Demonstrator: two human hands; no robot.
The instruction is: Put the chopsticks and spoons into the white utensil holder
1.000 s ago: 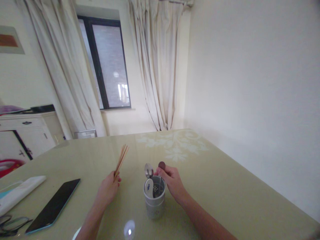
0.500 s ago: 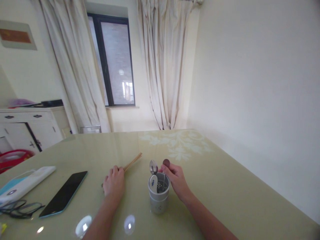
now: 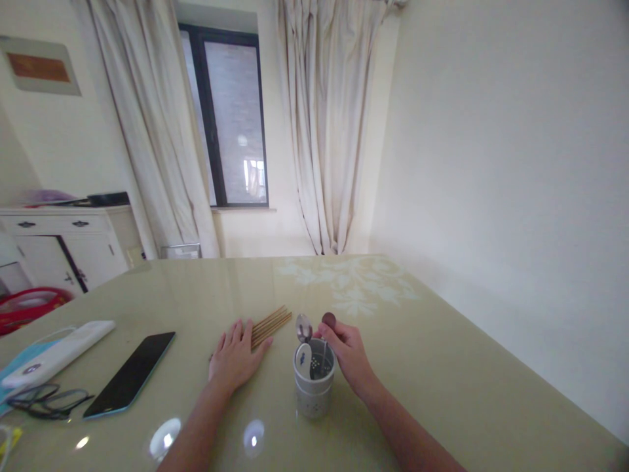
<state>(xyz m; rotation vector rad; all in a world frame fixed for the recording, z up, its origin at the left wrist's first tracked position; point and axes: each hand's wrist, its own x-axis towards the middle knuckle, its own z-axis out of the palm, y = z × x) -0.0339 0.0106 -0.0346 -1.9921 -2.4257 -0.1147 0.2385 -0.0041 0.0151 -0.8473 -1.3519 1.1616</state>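
Observation:
My left hand point(image 3: 236, 359) lies flat with its fingers spread over a bundle of chopsticks point(image 3: 272, 326) on the table. Only their far ends show clearly, fanned out past the fingers. A grey utensil holder point(image 3: 313, 396) with small holes stands upright to the right of that hand. Inside it are a metal spoon point(image 3: 304, 328), bowl up, and a white spoon-like piece with a blue mark point(image 3: 303, 361). At the holder's right rim, my right hand point(image 3: 350, 351) pinches a thin-stemmed utensil with a round brown end point(image 3: 329, 320); its stem reaches down into the holder.
On the left of the glossy table point(image 3: 422, 393) lie a black-screened phone point(image 3: 132, 375), eyeglasses point(image 3: 49, 401) and a long white device point(image 3: 61, 354) on something blue. A plain wall point(image 3: 506, 183) runs along the right, and a curtained window point(image 3: 236, 124) is behind.
My left hand has opened from a closed grip and flattened, and the chopsticks have spread from a tight bundle into a fan. My right hand stays at the holder, still pinching the brown-ended utensil.

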